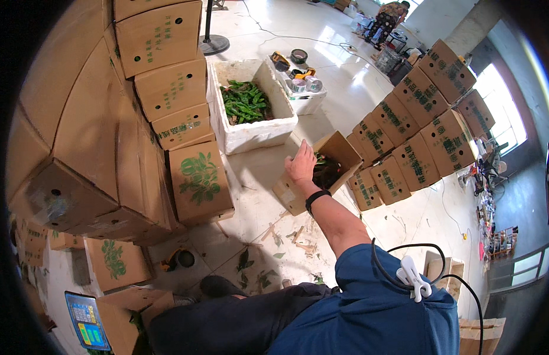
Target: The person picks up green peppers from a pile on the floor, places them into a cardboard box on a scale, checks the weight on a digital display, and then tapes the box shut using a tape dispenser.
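My right hand reaches out over the near side of an open cardboard box on the floor. The fingers are extended and the thumb stands apart; nothing shows in the grasp. Whether the palm touches the box's rim is hidden. Dark, partly shaded contents with green bits lie inside the box. A black band circles my right wrist. My left hand is out of view. Beyond the box, a white foam crate holds many green chili peppers.
Stacked printed cartons rise at the left, and another carton stack stands at the right. Tape rolls and dispensers top a second foam box. A blue scale panel is at lower left. A person bends far off.
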`<state>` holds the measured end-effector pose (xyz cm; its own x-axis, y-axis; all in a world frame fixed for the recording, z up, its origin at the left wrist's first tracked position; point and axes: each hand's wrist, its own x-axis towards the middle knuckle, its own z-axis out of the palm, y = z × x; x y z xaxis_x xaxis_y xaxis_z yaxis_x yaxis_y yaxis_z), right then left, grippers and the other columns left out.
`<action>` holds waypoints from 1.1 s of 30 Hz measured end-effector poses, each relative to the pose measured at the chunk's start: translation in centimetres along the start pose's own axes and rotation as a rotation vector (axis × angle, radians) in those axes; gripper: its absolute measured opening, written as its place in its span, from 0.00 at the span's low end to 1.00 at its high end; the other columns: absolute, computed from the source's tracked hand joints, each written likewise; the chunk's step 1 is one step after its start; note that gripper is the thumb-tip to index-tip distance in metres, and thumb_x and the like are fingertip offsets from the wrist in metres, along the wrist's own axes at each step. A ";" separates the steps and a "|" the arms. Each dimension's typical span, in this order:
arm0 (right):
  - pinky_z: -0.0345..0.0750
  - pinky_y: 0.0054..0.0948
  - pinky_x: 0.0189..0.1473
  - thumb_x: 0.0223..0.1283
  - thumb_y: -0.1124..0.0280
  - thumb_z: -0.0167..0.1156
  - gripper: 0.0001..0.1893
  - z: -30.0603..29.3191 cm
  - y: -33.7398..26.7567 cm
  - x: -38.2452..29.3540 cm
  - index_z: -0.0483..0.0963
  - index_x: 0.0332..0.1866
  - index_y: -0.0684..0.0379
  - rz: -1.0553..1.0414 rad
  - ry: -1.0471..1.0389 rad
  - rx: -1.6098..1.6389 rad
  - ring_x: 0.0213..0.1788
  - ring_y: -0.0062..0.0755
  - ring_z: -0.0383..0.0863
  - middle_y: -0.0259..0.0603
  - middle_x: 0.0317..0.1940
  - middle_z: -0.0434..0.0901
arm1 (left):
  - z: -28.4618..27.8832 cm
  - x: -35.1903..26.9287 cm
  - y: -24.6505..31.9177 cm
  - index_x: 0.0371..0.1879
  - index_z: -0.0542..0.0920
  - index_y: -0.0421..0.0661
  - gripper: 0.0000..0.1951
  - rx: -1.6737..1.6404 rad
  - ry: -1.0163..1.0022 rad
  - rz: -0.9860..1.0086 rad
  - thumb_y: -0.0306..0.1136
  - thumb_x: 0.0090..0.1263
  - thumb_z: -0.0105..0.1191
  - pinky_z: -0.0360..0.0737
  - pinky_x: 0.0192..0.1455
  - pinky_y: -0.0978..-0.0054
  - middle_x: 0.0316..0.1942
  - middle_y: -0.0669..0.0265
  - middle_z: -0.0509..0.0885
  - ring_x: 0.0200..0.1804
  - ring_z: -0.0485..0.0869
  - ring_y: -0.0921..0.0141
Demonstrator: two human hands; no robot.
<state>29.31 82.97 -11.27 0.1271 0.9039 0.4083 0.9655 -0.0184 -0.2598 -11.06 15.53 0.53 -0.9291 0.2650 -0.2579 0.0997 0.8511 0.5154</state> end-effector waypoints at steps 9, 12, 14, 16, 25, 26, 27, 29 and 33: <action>0.60 0.51 0.73 0.54 0.59 0.62 0.45 0.2 -0.3 0.1 0.51 0.76 0.65 0.092 -0.077 0.049 0.73 0.53 0.62 0.55 0.68 0.65 | 0.7 0.9 0.7 0.69 0.73 0.47 0.30 0.014 -0.022 -0.003 0.56 0.76 0.46 0.73 0.69 0.54 0.67 0.53 0.75 0.64 0.77 0.53; 0.62 0.52 0.71 0.55 0.60 0.62 0.45 0.1 -0.4 0.1 0.51 0.76 0.65 0.079 -0.093 0.022 0.72 0.54 0.63 0.56 0.66 0.67 | 0.6 1.1 0.8 0.69 0.73 0.47 0.30 0.021 -0.022 -0.006 0.55 0.77 0.46 0.73 0.69 0.54 0.66 0.53 0.75 0.63 0.77 0.53; 0.64 0.53 0.70 0.55 0.60 0.62 0.45 0.1 -0.3 0.1 0.51 0.76 0.66 0.059 -0.082 0.008 0.71 0.54 0.63 0.56 0.65 0.67 | 0.6 1.1 1.0 0.69 0.73 0.47 0.30 0.020 -0.024 -0.007 0.55 0.77 0.46 0.73 0.69 0.54 0.66 0.53 0.76 0.63 0.77 0.53; 0.66 0.53 0.69 0.55 0.60 0.61 0.45 0.2 0.0 0.0 0.52 0.76 0.66 0.032 -0.057 0.006 0.71 0.54 0.63 0.57 0.64 0.68 | 0.7 1.2 1.0 0.69 0.73 0.47 0.30 0.020 -0.029 -0.008 0.55 0.77 0.45 0.73 0.69 0.54 0.66 0.53 0.76 0.63 0.78 0.53; 0.76 0.52 0.57 0.57 0.63 0.63 0.47 -1.9 -0.7 3.3 0.47 0.79 0.60 0.168 -0.108 0.045 0.47 0.59 0.83 0.56 0.43 0.84 | -1.1 0.5 -0.8 0.69 0.73 0.46 0.30 -0.007 0.014 -0.035 0.54 0.77 0.45 0.74 0.68 0.55 0.65 0.53 0.76 0.62 0.78 0.54; 0.79 0.52 0.49 0.56 0.69 0.60 0.47 -2.6 0.3 4.9 0.44 0.80 0.60 0.152 -0.081 0.170 0.41 0.60 0.84 0.58 0.39 0.85 | -1.2 0.5 -0.9 0.69 0.73 0.45 0.30 -0.013 0.019 -0.033 0.54 0.77 0.45 0.74 0.68 0.55 0.65 0.53 0.76 0.62 0.78 0.54; 0.80 0.52 0.46 0.55 0.73 0.57 0.47 -3.5 0.9 6.4 0.42 0.80 0.60 0.203 -0.156 0.250 0.42 0.62 0.84 0.61 0.40 0.84 | -1.6 0.3 -1.0 0.69 0.73 0.45 0.30 -0.013 0.025 -0.032 0.54 0.77 0.45 0.74 0.68 0.55 0.65 0.53 0.77 0.62 0.78 0.54; 0.80 0.51 0.47 0.53 0.70 0.61 0.51 -4.2 2.7 9.5 0.41 0.81 0.56 0.160 -0.075 0.127 0.43 0.59 0.84 0.59 0.40 0.83 | -1.4 0.4 -1.2 0.68 0.74 0.45 0.29 -0.026 0.021 -0.028 0.54 0.77 0.45 0.74 0.68 0.55 0.65 0.53 0.77 0.62 0.78 0.54; 0.79 0.49 0.52 0.53 0.68 0.58 0.46 -5.6 2.6 12.2 0.48 0.81 0.52 0.046 -0.183 0.038 0.49 0.62 0.83 0.62 0.46 0.83 | -2.4 -0.5 -1.7 0.68 0.74 0.45 0.29 -0.029 0.042 -0.052 0.53 0.77 0.44 0.74 0.68 0.56 0.64 0.53 0.77 0.62 0.78 0.55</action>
<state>34.64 91.55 -2.09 0.1238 0.9652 0.2302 0.9498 -0.0481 -0.3092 -11.62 12.88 1.80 -0.9469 0.2011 -0.2510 0.0410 0.8494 0.5261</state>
